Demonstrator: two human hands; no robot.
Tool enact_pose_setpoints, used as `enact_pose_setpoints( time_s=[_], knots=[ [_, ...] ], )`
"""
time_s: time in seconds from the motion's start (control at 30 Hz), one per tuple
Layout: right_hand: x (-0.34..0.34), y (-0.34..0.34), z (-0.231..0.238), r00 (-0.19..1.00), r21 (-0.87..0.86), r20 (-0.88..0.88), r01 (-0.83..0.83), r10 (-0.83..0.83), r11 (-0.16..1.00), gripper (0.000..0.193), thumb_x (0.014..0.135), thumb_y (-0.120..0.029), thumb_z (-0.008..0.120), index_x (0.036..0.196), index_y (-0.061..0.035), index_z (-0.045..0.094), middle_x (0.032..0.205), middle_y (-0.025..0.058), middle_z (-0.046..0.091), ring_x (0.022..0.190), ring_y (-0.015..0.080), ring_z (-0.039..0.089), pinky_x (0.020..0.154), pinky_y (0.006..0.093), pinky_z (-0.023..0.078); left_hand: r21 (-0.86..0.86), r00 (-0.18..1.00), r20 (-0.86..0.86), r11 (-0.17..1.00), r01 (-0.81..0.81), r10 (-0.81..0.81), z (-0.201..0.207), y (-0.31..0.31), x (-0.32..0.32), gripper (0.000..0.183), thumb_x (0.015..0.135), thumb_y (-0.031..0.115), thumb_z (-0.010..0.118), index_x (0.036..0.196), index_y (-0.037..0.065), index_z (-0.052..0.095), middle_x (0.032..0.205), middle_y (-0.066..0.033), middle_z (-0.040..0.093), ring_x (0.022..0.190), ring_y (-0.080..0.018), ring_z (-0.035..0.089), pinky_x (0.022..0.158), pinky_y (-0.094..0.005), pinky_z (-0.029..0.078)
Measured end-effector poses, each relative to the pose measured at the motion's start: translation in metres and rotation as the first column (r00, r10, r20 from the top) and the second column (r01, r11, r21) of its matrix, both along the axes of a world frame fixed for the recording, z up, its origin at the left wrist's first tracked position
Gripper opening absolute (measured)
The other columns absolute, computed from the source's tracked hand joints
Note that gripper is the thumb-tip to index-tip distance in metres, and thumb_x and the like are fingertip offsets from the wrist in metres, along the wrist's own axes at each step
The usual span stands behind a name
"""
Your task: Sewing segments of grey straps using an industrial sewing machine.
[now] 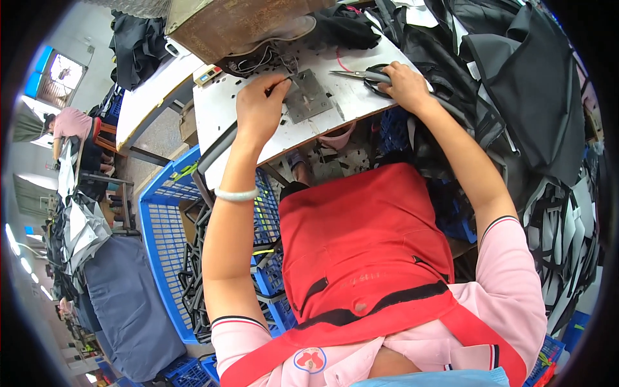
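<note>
My left hand (258, 106) is closed in a pinch on a black strap (218, 147), which trails down past my wrist over the table's left edge. Its pinched end is beside a metal plate (307, 97) set on the white table. At the right of the tabletop, my right hand (405, 85) has its fingers closed at the handles of a pair of scissors (358, 75). The scissor blades point left toward the plate. Part of the handles is hidden by my fingers.
A brown, worn machine housing (235, 29) overhangs the table's far side. Black fabric pieces (516, 84) are heaped at the right. A blue crate (169, 240) of black strips stands at lower left. Small black scraps dot the white table (209, 103). A person (72, 124) sits far left.
</note>
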State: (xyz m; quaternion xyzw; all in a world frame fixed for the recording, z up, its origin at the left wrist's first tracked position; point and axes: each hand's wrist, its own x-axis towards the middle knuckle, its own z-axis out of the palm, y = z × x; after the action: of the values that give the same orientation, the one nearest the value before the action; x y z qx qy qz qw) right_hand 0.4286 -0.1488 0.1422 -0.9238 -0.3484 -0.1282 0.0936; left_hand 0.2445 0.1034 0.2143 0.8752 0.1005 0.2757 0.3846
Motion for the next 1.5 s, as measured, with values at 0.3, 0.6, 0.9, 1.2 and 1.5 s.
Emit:
enact_pose_setpoints(
  time_s=[0.3,0.6,0.9,1.2,1.5],
  knots=[
    [-0.055,0.009,0.019,0.972,0.281,0.085,-0.233,0.218,0.931,0.03,0.076,-0.01,0.069,0.105,-0.011,0.063,0.105,0.0051,0.062,0.101,0.0271,0.061,0.083,0.039,0.051,0.024,0.992,-0.119,0.999,0.039,-0.036,0.01,0.012,0.018,0.024,0.084,0.019,0.068,0.097,0.0,0.071,0.081,-0.0151,0.07,0.071,-0.0223,0.065,0.068,-0.0315,0.049],
    [-0.164,0.05,0.014,0.581,0.229,-0.056,-0.784,0.812,0.577,0.032,0.078,-0.009,0.058,0.11,-0.0101,0.062,0.115,0.0084,0.056,0.107,0.0256,0.057,0.089,0.0365,0.05,-0.113,0.942,-0.266,0.977,0.179,-0.203,-0.003,-0.013,0.009,0.026,0.083,0.022,0.07,0.093,-0.001,0.071,0.077,-0.0136,0.07,0.067,-0.0158,0.063,0.065,-0.0301,0.05],
    [-0.181,0.079,-0.008,0.692,-0.285,-0.079,-0.706,0.718,0.648,0.013,0.082,-0.016,0.056,0.087,-0.0071,0.064,0.076,0.0107,0.067,0.077,0.0267,0.067,0.072,0.038,0.052,-0.556,0.871,-0.195,0.782,0.281,-0.452,-0.013,-0.054,-0.021,0.03,0.09,0.026,0.067,0.099,-0.002,0.07,0.076,-0.0026,0.064,0.068,-0.0077,0.055,0.06,-0.0233,0.046],
    [-0.093,0.03,0.078,0.815,0.104,-0.378,-0.434,0.44,0.895,0.049,0.086,-0.05,0.061,0.098,-0.0026,0.065,0.083,0.0198,0.066,0.084,0.0381,0.063,0.076,0.0445,0.049,-0.719,0.75,-0.383,0.683,0.124,-0.54,-0.02,-0.001,-0.082,0.036,0.095,0.033,0.06,0.101,-0.002,0.068,0.076,-0.0057,0.064,0.064,-0.0129,0.059,0.06,-0.0244,0.049],
    [-0.06,0.036,0.081,0.873,0.055,-0.126,-0.468,0.471,0.882,0.06,0.079,-0.05,0.07,0.118,-0.0056,0.061,0.083,0.0209,0.066,0.087,0.0391,0.063,0.078,0.0453,0.05,0.061,0.982,-0.141,0.989,0.138,-0.128,0.003,-0.013,-0.05,0.024,0.086,0.018,0.066,0.096,-0.004,0.069,0.07,-0.0125,0.066,0.061,-0.0177,0.06,0.061,-0.0296,0.048]
  ],
)
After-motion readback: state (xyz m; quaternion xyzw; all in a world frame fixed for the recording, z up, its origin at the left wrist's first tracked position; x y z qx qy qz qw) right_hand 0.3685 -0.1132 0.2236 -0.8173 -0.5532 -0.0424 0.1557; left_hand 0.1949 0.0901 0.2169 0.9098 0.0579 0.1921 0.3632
